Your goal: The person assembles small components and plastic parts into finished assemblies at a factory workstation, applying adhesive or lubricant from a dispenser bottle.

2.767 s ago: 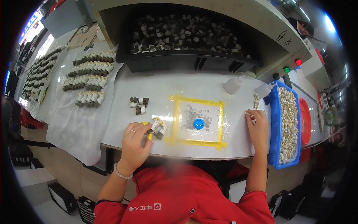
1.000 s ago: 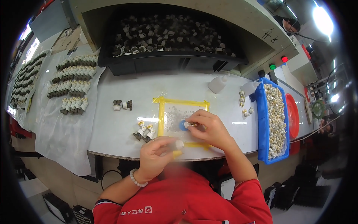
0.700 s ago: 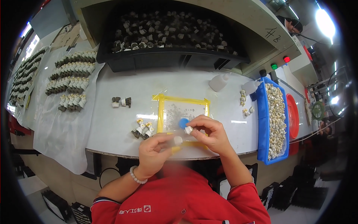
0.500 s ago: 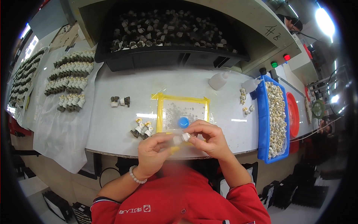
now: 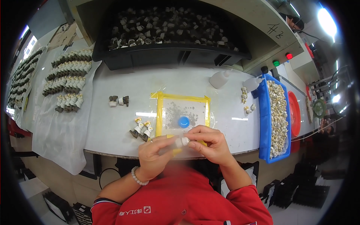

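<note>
We see one pale table (image 5: pixel 112 129). At its far side stands one black bin (image 5: pixel 150 58), filled with white-and-dark pieces (image 5: pixel 161 26) too many to count. On the left, one white sheet (image 5: pixel 63 138) bears four rows of figures (image 5: pixel 71 67). On the right, one blue tray (image 5: pixel 264 123) holds a heap of cream-and-yellow pieces (image 5: pixel 277 120), with one red tray (image 5: pixel 295 114) just beyond it. One square of yellow tape (image 5: pixel 183 98) lies mid-table.

At the near edge we count two hands, both with fingers bent in a pinch. The left hand (image 5: pixel 153 153), two fingertips capped in yellow, grips a white piece (image 5: pixel 177 142), blurred; the right hand (image 5: pixel 213 144) pinches a small pale piece (image 5: pixel 186 141) against or just beside it, we cannot tell which.

Far right stand two squeeze bottles (image 5: pixel 219 79). Left of the square are two finished-looking figures (image 5: pixel 147 131) and, farther off, two loose leg pieces (image 5: pixel 113 101). Inside the square sits one blue cap (image 5: pixel 183 122).
</note>
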The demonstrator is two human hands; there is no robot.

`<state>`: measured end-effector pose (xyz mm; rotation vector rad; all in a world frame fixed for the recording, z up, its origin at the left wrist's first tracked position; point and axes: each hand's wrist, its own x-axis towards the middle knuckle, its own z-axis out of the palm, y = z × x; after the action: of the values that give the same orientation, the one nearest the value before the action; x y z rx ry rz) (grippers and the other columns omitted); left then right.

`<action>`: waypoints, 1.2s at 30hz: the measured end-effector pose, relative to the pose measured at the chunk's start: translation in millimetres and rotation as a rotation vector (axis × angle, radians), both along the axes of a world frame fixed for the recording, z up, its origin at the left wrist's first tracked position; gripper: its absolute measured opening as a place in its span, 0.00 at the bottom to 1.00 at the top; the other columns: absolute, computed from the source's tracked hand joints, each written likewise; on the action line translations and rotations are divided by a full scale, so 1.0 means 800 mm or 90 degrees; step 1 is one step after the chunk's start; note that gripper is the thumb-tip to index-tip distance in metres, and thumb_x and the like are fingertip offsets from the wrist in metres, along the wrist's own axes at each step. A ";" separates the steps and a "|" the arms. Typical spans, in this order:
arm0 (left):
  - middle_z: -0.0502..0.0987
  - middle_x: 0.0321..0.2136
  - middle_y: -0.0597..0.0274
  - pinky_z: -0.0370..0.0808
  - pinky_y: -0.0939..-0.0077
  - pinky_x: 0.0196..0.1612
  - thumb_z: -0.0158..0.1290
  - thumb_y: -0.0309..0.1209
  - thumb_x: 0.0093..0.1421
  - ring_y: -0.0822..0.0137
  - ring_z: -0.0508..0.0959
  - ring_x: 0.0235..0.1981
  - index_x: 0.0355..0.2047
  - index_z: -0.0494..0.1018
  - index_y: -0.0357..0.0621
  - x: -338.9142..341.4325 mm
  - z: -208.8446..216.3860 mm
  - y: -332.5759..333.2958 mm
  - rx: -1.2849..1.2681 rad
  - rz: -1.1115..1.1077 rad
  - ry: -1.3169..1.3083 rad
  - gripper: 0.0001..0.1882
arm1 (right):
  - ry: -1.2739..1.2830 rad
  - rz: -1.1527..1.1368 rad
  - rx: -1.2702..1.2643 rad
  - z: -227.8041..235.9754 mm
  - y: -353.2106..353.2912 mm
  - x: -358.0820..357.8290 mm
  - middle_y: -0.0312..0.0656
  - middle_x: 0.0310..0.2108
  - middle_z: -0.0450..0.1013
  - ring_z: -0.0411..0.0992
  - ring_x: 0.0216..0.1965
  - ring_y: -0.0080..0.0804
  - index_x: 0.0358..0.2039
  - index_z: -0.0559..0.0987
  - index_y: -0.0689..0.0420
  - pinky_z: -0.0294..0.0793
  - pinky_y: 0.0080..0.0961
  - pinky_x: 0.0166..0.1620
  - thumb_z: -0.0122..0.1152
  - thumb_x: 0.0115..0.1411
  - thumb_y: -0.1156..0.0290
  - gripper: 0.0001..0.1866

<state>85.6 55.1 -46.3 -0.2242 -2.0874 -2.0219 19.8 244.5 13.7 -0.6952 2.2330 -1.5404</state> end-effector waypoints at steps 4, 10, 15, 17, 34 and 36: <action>0.80 0.32 0.56 0.75 0.79 0.35 0.61 0.18 0.46 0.65 0.80 0.30 0.39 0.78 0.40 -0.004 0.004 0.002 -0.019 0.040 0.055 0.17 | 0.008 -0.003 -0.017 -0.007 0.002 0.006 0.42 0.35 0.76 0.72 0.35 0.27 0.41 0.81 0.62 0.70 0.19 0.36 0.62 0.55 0.79 0.12; 0.80 0.34 0.52 0.77 0.78 0.39 0.61 0.14 0.46 0.67 0.80 0.35 0.39 0.76 0.34 0.001 0.008 -0.006 -0.098 -0.032 0.071 0.17 | -0.032 0.063 -0.030 -0.012 0.008 -0.004 0.42 0.35 0.76 0.72 0.35 0.27 0.41 0.81 0.63 0.70 0.20 0.37 0.61 0.55 0.79 0.12; 0.78 0.38 0.53 0.77 0.76 0.43 0.59 0.13 0.47 0.65 0.79 0.40 0.40 0.75 0.32 -0.006 0.001 -0.003 -0.025 -0.054 -0.019 0.17 | -0.096 0.022 -0.092 -0.021 0.007 -0.001 0.42 0.35 0.76 0.72 0.36 0.27 0.41 0.81 0.63 0.70 0.19 0.39 0.61 0.55 0.78 0.12; 0.77 0.40 0.52 0.77 0.76 0.44 0.59 0.12 0.48 0.65 0.78 0.41 0.42 0.74 0.31 -0.010 0.009 -0.003 0.009 -0.086 -0.053 0.18 | -0.139 -0.005 -0.106 -0.022 0.011 -0.001 0.42 0.35 0.75 0.72 0.36 0.26 0.43 0.80 0.64 0.70 0.19 0.39 0.61 0.55 0.77 0.13; 0.78 0.33 0.45 0.78 0.76 0.31 0.45 0.33 0.66 0.60 0.80 0.27 0.43 0.70 0.32 -0.013 0.042 0.005 0.460 -0.187 -0.431 0.14 | -0.121 -0.023 -0.130 0.000 0.009 0.002 0.36 0.28 0.73 0.69 0.30 0.20 0.44 0.79 0.63 0.67 0.16 0.33 0.63 0.54 0.77 0.15; 0.78 0.32 0.45 0.78 0.76 0.31 0.45 0.33 0.66 0.60 0.81 0.27 0.42 0.69 0.32 -0.012 0.039 0.005 0.480 -0.191 -0.430 0.14 | -0.107 -0.030 -0.115 0.001 0.010 0.004 0.37 0.28 0.73 0.70 0.30 0.20 0.44 0.79 0.63 0.67 0.15 0.33 0.63 0.54 0.78 0.15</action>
<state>75.8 59.0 -15.4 0.3437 -1.4215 -3.2342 22.6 252.3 14.7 -0.5437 2.0202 -1.7696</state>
